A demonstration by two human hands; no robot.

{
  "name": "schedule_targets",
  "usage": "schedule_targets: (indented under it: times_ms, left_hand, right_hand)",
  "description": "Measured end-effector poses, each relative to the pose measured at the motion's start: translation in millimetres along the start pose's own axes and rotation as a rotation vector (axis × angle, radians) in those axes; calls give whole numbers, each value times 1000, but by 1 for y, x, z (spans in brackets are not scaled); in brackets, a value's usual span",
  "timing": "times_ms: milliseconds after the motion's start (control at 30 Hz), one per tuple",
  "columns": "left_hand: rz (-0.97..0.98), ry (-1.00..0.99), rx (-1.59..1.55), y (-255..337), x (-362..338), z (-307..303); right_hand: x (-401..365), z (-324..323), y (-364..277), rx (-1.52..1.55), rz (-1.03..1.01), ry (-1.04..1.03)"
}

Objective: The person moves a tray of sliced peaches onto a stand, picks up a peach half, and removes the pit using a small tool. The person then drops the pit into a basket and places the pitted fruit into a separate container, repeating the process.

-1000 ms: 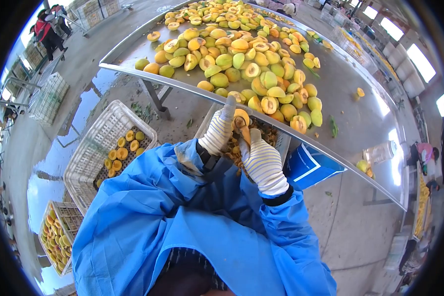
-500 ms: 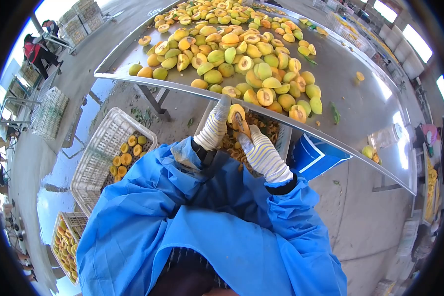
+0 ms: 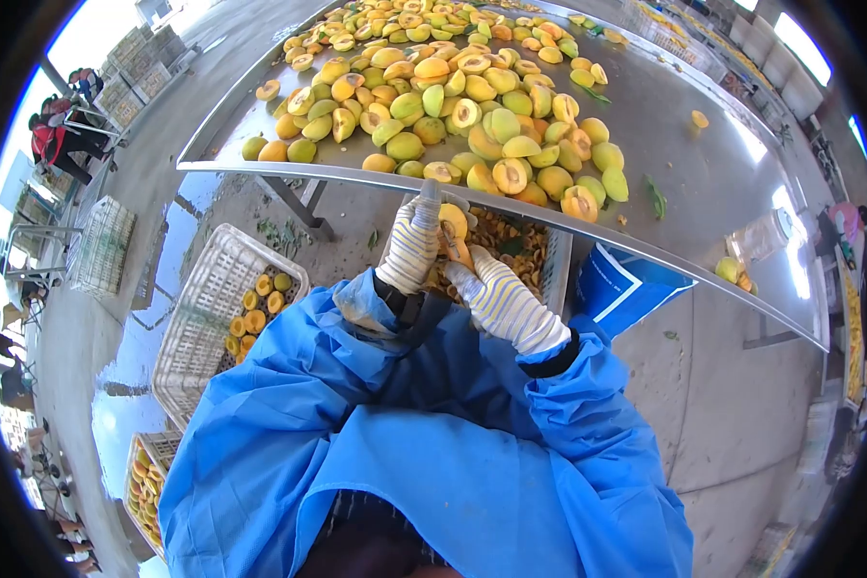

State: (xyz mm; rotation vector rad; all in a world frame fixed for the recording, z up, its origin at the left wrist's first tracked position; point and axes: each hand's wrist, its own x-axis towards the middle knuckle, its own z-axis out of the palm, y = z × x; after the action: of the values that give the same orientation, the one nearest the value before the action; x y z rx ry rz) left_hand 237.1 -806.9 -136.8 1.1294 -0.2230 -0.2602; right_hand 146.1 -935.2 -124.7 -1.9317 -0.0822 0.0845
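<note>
My left hand, in a striped knit glove with grey fingertips, is closed around a yellow peach half. The cut face is turned toward my right hand. My right hand, gloved the same way, grips a small tool with an orange-brown handle. Its working end is against the peach half and mostly hidden. Both hands are just below the near edge of a metal table. Beneath them stands a crate with brown-orange scraps in it. Many peach halves are heaped on the table.
A white plastic crate with peach halves stands at my left, and another fruit-filled crate lies behind it. A blue bin is under the table at right. A clear container sits on the table. People work at far left.
My hands stay at the table edge with the peach half and tool. The tool has turned, and its dark end no longer shows across the cut face. The view has shifted slightly.
</note>
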Motion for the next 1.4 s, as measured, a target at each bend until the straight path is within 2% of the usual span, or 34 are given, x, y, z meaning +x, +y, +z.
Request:
schedule_targets:
  times_ms: [33, 133, 167, 267, 300, 400, 433, 533, 667, 767, 867, 900, 1033, 1133, 1167, 1267, 1300, 1400]
  left_hand:
    - [-15, -6, 9, 2, -1, 1]
    - [-47, -24, 39, 5, 0, 2]
    - [-46, -26, 46, 3, 2, 2]
    - [6, -36, 37, -1, 3, 0]
    - [36, -38, 28, -1, 3, 0]
    - [119, 52, 41, -5, 4, 4]
    - [102, 15, 43, -4, 5, 2]
    - [-127, -85, 62, 8, 3, -3]
    - [-212, -214, 80, 3, 12, -15]
    - [-60, 44, 146, -4, 11, -5]
    - [-37, -2, 5, 0, 9, -3]
    - [-89, -14, -38, 1, 10, -3]
    - [-294, -246, -44, 10, 11, -14]
    - [-321, -137, -73, 3, 9, -12]
    - [-167, -143, -96, -4, 10, -9]
    - [-89, -60, -162, -2, 2, 4]
    - [-145, -123, -124, 4, 2, 4]
    - [-228, -219, -54, 8, 3, 0]
  right_hand:
    - [-3, -6, -10, 97, 144, -95]
    - [2, 5, 26, -256, -241, 89]
    - [5, 16, 40, -386, -337, 227]
    - [-6, 1, -3, 139, 167, -109]
    - [-8, -5, -14, 299, 265, -177]
    - [-8, -9, -23, 385, 304, -223]
    - [-8, -9, -20, 393, 276, -229]
    - [-8, -20, -18, 516, 346, -332]
    - [-8, -15, -18, 443, 333, -292]
    - [-9, 3, -24, 724, 477, -178]
    - [-9, -6, -26, 894, 496, -277]
    - [-6, -13, -22, 837, 484, -348]
    - [-5, -18, -24, 510, 426, -325]
    - [-12, -10, -26, 800, 544, -290]
    - [-12, -10, -26, 962, 582, -307]
    - [-13, -16, -17, 1171, 528, -458]
    - [-13, -17, -16, 1171, 523, -474]
    - [-21, -20, -28, 701, 566, -306]
